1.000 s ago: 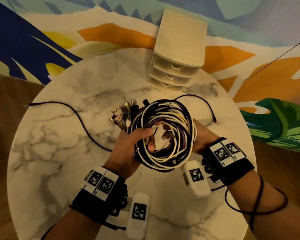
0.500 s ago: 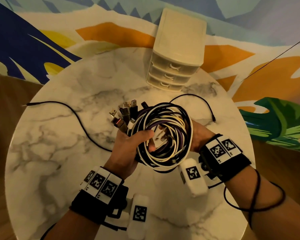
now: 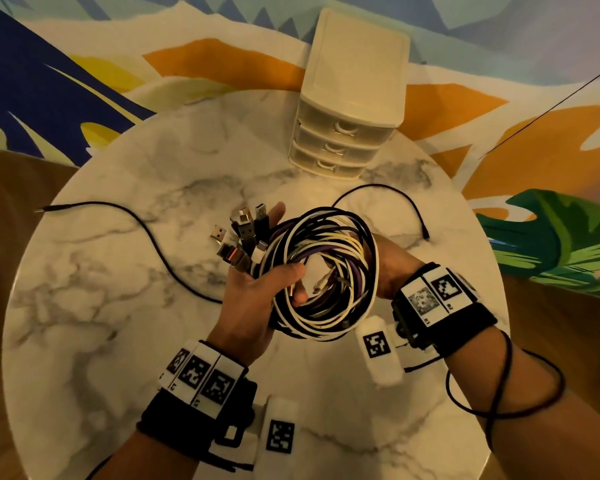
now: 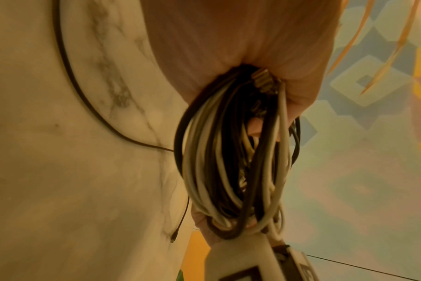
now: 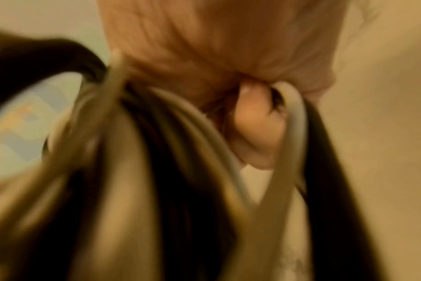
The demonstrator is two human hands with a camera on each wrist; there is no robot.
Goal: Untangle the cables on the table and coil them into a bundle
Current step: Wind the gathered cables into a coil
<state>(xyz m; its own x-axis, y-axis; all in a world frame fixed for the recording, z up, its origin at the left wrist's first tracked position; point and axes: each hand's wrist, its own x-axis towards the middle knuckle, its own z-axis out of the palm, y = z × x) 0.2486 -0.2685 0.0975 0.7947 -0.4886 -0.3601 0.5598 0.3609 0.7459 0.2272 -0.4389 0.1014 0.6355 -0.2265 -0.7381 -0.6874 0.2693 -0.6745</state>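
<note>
A coil of white, black and purple cables [image 3: 329, 237] hangs above the round marble table [image 3: 118, 341], held between both hands. My left hand [image 3: 253, 296] grips its left side, thumb pressed through the middle. A bunch of USB connectors [image 3: 243, 233] sticks out up and left of that hand. My right hand [image 3: 392, 268] grips the coil's right side. In the left wrist view the coil [image 4: 228, 161] hangs from my palm [image 4: 228, 38]. The right wrist view shows fingers [image 5: 255, 133] curled round blurred strands [image 5: 156, 171]. One loose black cable [image 3: 146, 226] lies on the table.
The loose cable's other stretch [image 3: 395, 195] arcs right behind the coil and ends near the right rim. A cream three-drawer unit [image 3: 354, 91] stands at the table's far edge. A thin black cord [image 3: 499, 393] loops round my right forearm. Painted floor surrounds the table.
Both hands have kept their grip and shifted the coil slightly. A left finger now sticks out straight behind the connectors. The loose black cable has not moved.
</note>
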